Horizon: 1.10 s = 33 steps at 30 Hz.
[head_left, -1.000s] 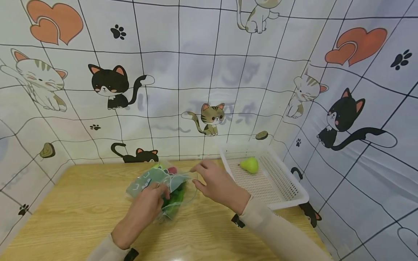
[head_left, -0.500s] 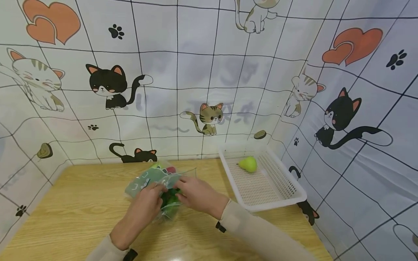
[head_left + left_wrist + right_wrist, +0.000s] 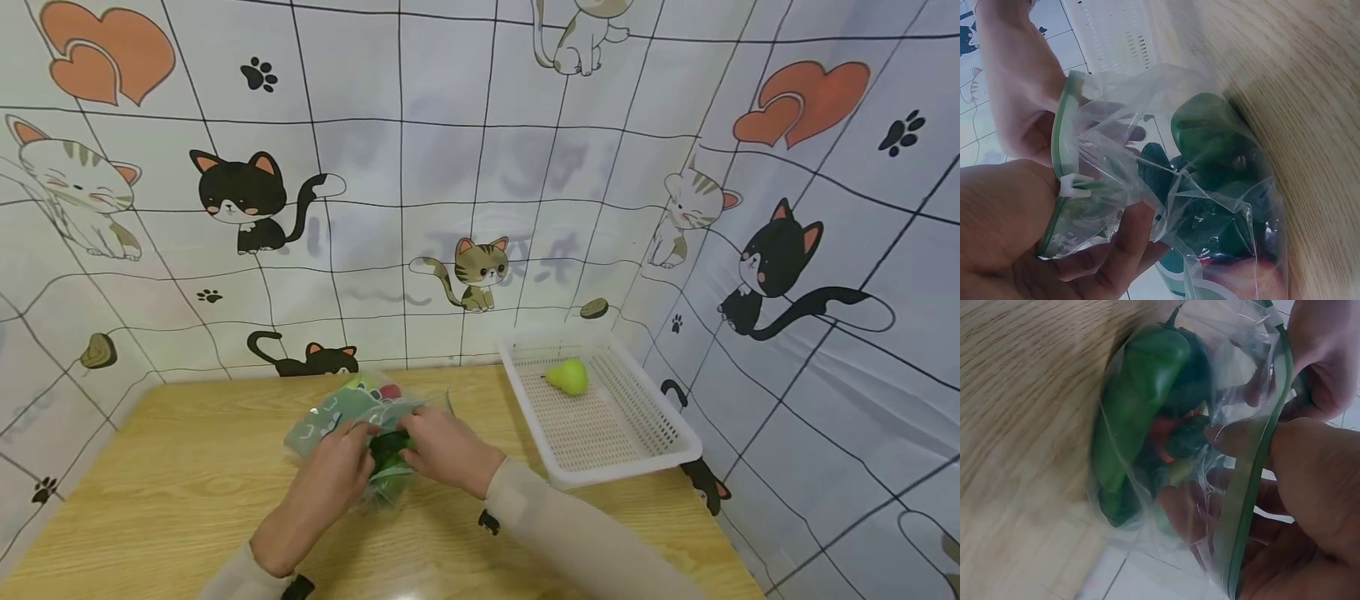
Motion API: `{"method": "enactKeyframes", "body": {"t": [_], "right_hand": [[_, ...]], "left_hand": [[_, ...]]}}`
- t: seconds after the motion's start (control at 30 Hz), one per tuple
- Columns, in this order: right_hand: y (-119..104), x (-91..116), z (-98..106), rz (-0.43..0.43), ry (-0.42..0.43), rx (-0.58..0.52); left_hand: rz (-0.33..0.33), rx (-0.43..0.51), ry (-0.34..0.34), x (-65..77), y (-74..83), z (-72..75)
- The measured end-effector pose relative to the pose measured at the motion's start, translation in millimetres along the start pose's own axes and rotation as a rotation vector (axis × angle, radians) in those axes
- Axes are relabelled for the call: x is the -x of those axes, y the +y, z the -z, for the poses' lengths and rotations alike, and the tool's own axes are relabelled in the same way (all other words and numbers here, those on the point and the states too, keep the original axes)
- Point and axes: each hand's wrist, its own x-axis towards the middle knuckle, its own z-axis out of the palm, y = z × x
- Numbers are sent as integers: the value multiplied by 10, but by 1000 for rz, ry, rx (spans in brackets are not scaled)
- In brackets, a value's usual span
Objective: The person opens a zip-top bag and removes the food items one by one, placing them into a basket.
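Note:
A clear zip bag (image 3: pixel 348 404) with a printed green side lies on the table. In the left wrist view my left hand (image 3: pixel 1085 256) grips its mouth beside the white slider (image 3: pixel 1076 185). My right hand (image 3: pixel 447 450) is at the opening. The right wrist view shows its thumb and fingers past the green zip strip (image 3: pixel 1252 487), spread apart. Its thumb tip is by a dark green cucumber-like end (image 3: pixel 1188 437); whether it touches is unclear. A long green pepper (image 3: pixel 1138 406), another rounded green pepper (image 3: pixel 1204 128) and a reddish item (image 3: pixel 1250 281) lie inside.
A white perforated basket (image 3: pixel 622 400) stands at the back right of the wooden table (image 3: pixel 187 467), with a green pear (image 3: pixel 567 377) in it. A cat-printed cloth (image 3: pixel 375 183) hangs behind the table and along its sides.
My right hand has moved left and down from beside the bag's mouth to its opening, and its fingers have gone in. My left hand keeps its grip on the bag.

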Motion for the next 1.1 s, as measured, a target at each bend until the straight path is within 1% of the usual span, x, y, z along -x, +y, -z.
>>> {"method": "enactKeyframes", "body": {"t": [0.2, 0.33, 0.43, 0.5, 0.6, 0.73, 0.83, 1.1], "right_hand": [[1, -94, -141, -32, 10, -53], [-17, -132, -218, -57, 25, -68], [-46, -157, -268, -63, 28, -72], [-66, -168, -295, -63, 26, -84], [-78, -177, -324, -61, 28, -108], [-82, -171, -351, -36, 44, -127], [-77, -168, -363, -22, 49, -125], [-69, -174, -337, -29, 50, -113]], "left_hand": [[-1, 4, 3, -12, -4, 9], [-6, 7, 6, -31, -1, 17], [-16, -3, 25, -31, -23, 12], [-27, -14, 50, -28, -51, 4], [-30, -4, 70, -28, -94, -8], [11, 47, 43, -32, -137, -9], [29, 60, 30, -36, -157, -7], [6, 40, 82, -40, -175, -8]]}}
